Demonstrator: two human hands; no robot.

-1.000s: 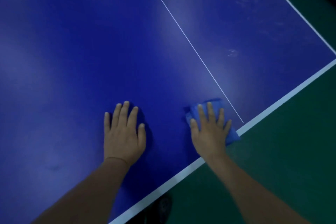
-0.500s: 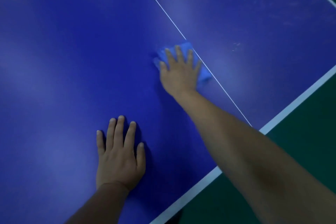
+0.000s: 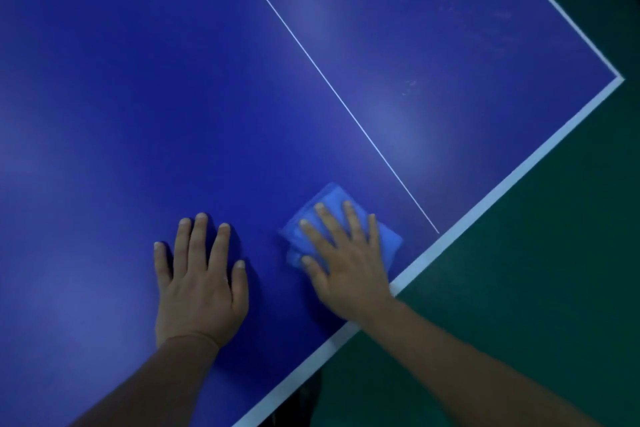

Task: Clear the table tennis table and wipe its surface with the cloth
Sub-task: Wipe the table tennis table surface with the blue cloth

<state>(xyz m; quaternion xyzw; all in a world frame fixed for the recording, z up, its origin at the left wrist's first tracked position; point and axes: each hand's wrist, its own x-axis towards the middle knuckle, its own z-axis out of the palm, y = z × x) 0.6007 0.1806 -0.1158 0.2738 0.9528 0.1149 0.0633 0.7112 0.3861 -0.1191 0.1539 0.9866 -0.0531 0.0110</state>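
Nearest, at six o'clock, the left hand (image 3: 199, 284) lies flat on the blue counter (image 3: 138, 97), fingers spread. Just beside it, toward four o'clock, the right hand (image 3: 346, 265) presses the folded blue cloth (image 3: 327, 199) down with straight fingers, near the white edge stripe (image 3: 502, 191). Beyond, a thin white line (image 3: 329, 83) runs toward twelve.

Folded blue cloth (image 3: 389, 239) lies flat on blue table (image 3: 173, 97); near its white edge.

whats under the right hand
A folded blue cloth lies under the right hand, pressed flat on the blue table tennis table. The cloth's middle and the surface beneath it are covered.
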